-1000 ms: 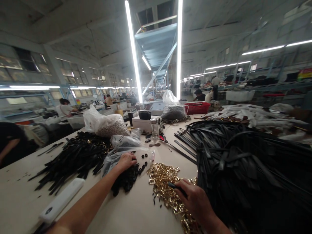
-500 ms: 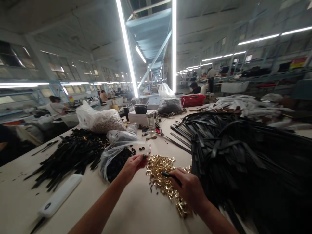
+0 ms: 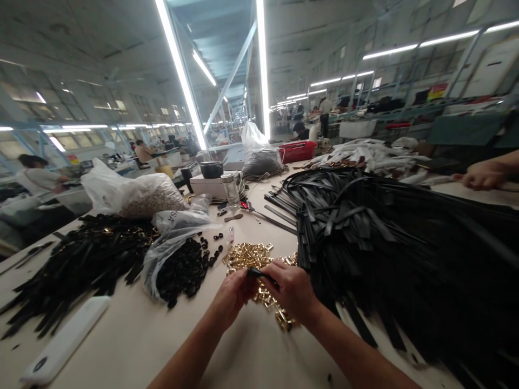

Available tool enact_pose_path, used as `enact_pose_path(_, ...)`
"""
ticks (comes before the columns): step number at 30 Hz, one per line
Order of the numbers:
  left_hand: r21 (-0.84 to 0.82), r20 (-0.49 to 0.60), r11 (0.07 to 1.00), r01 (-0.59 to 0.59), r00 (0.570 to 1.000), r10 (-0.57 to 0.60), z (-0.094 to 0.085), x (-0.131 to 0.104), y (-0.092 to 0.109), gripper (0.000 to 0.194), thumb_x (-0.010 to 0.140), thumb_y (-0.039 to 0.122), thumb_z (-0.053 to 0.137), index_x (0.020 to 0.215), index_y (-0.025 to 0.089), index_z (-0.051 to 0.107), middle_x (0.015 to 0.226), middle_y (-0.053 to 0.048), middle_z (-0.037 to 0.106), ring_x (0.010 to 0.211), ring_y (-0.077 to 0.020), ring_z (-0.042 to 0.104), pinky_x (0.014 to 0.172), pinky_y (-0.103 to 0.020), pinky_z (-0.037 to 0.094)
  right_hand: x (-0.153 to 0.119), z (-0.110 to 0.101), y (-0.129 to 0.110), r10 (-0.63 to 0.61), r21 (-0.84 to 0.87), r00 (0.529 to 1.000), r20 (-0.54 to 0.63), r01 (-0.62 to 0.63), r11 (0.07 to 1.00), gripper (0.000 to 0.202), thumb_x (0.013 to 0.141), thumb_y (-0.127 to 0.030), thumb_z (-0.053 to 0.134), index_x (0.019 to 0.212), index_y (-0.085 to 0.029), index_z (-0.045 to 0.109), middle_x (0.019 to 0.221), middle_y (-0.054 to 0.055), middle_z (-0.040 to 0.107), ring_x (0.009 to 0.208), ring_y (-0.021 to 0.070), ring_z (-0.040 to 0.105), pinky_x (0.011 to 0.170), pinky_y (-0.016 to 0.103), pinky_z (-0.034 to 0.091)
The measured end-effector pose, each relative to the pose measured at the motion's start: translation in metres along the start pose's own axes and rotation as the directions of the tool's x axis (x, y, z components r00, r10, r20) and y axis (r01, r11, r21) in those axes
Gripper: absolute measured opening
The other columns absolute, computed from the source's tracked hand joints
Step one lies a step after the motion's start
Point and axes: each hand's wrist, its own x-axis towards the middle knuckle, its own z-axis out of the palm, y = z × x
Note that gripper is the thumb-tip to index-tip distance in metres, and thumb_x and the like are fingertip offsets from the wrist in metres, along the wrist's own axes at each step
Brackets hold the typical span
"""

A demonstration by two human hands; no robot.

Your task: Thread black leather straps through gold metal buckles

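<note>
In front of me, my left hand (image 3: 233,296) and my right hand (image 3: 291,286) meet over a heap of gold metal buckles (image 3: 248,254). Between them lies a short black strap (image 3: 259,274), gripped by the fingers of both hands. Any small loop at the strap's end is hidden by the left fingers. Left of the buckles, an open clear plastic bag (image 3: 153,270) spills small black loops (image 3: 182,270) onto the table. Long black straps (image 3: 344,216) are piled to the right of my right hand.
Finished-looking black straps with gold buckles (image 3: 89,254) lie at the left, behind a white handheld device (image 3: 67,337). Farther back are a glass jar (image 3: 231,190), a filled white bag (image 3: 138,192) and a red basket (image 3: 298,151). Another person's hand (image 3: 484,175) reaches in at the right.
My hands have come together, and the left fingers now meet the strap in the right hand. The view has swung to the right, and another person's hand has appeared there.
</note>
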Motion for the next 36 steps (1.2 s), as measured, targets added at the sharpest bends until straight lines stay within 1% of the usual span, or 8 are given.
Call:
enact_pose_path(3,-0.014,0.050,0.999,0.040,0.998,-0.039,0.003,-0.003,-0.002,0.025,0.075,0.036,0.072,0.084,0.013,0.069,0.076,-0.005,0.068,0.065,-0.0113,0.059,0.062,-0.022,0.045,0.001,0.000,-0.002,0.037,0.096,0.999,-0.001,-0.037,0.995,0.010,0.089,-0.025,0.056,0.085,-0.021,0.064,0.079,0.001,0.065,0.073,0.0132,0.061,0.068,0.021,0.040)
enact_pose_path(6,0.020,0.054,1.000,0.005,0.999,-0.006,0.003,-0.003,-0.005,0.026,0.074,0.036,0.074,0.081,0.012,0.070,0.073,-0.005,0.066,0.063,-0.0103,0.058,0.060,-0.021,0.044,0.002,0.002,-0.004,0.087,0.178,0.996,0.009,-0.087,0.980,0.008,0.087,-0.025,0.059,0.083,-0.021,0.065,0.079,0.001,0.066,0.073,0.0133,0.061,0.068,0.021,0.042)
enact_pose_path(10,0.054,-0.058,0.997,-0.063,0.996,0.066,0.001,0.000,-0.006,0.036,0.063,0.032,0.082,0.093,0.015,0.070,0.079,-0.003,0.067,0.062,-0.0090,0.058,0.061,-0.020,0.045,0.002,0.005,-0.004,0.148,0.252,0.988,0.031,-0.151,0.956,0.006,0.084,-0.022,0.061,0.081,-0.020,0.067,0.077,0.000,0.067,0.071,0.0138,0.061,0.067,0.022,0.043)
enact_pose_path(13,0.084,-0.107,0.993,-0.089,0.990,0.098,-0.001,0.002,-0.004,0.035,0.060,0.029,0.084,0.089,0.017,0.069,0.080,-0.003,0.068,0.065,-0.0104,0.060,0.064,-0.022,0.048,0.002,0.007,-0.003,0.175,0.301,0.983,0.048,-0.181,0.936,0.007,0.083,-0.022,0.062,0.080,-0.020,0.067,0.075,0.000,0.067,0.070,0.0139,0.060,0.066,0.023,0.043)
enact_pose_path(20,0.223,-0.025,0.970,-0.093,0.995,0.101,-0.004,-0.001,0.003,0.031,0.063,0.029,0.082,0.088,0.014,0.069,0.080,-0.005,0.070,0.064,-0.0128,0.063,0.062,-0.024,0.050,0.002,0.010,0.000,0.235,0.390,0.969,0.075,-0.246,0.888,0.007,0.082,-0.022,0.063,0.081,-0.019,0.069,0.074,0.000,0.068,0.068,0.0136,0.061,0.064,0.023,0.044)
enact_pose_path(26,0.391,0.017,0.908,-0.149,0.988,0.155,0.000,-0.002,-0.003,0.027,0.070,0.036,0.076,0.083,0.014,0.068,0.072,-0.005,0.069,0.062,-0.0161,0.064,0.056,-0.025,0.051,0.002,0.007,-0.001,0.219,0.358,0.973,0.068,-0.228,0.905,0.007,0.082,-0.021,0.062,0.079,-0.019,0.068,0.072,-0.001,0.067,0.067,0.0131,0.060,0.063,0.022,0.043)
enact_pose_path(31,0.172,-0.104,0.978,-0.118,0.985,0.137,-0.001,0.002,-0.003,0.027,0.063,0.030,0.082,0.081,0.014,0.069,0.077,-0.004,0.069,0.065,-0.0124,0.064,0.066,-0.023,0.052,0.004,-0.005,0.001,0.119,0.195,0.992,-0.041,-0.109,0.975,0.009,0.086,-0.025,0.059,0.086,-0.021,0.067,0.080,0.001,0.067,0.073,0.0137,0.061,0.066,0.022,0.042)
enact_pose_path(36,-0.004,-0.160,0.998,-0.064,0.985,0.063,0.000,0.003,0.004,0.035,0.051,0.022,0.088,0.077,0.013,0.068,0.073,-0.002,0.067,0.056,-0.0072,0.060,0.057,-0.017,0.050,0.003,-0.006,0.003,0.011,0.001,0.999,-0.034,-0.011,1.000,0.013,0.090,-0.026,0.054,0.085,-0.021,0.065,0.077,0.000,0.064,0.068,0.0122,0.059,0.063,0.021,0.036)
